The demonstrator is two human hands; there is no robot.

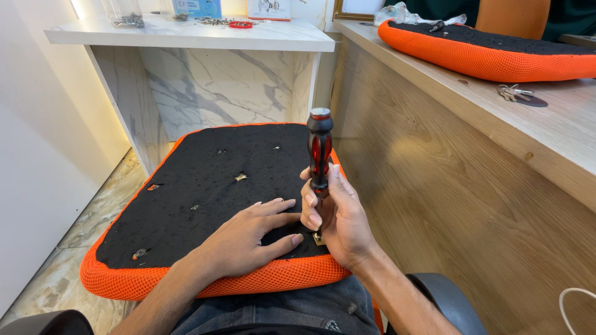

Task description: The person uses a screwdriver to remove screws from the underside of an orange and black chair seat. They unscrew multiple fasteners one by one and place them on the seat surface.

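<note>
An orange mesh seat cushion rests upside down on my lap, its black underside facing up with several small holes. My right hand grips a red and black screwdriver held upright, its tip down at a small metal fitting near the cushion's front right corner. My left hand lies flat on the black fabric just left of the tip, fingers spread, pressing the cushion down.
A wooden desk stands close on the right, carrying a second orange cushion and a bunch of keys. A white marble-look shelf with small hardware stands behind. A white cable hangs at the lower right.
</note>
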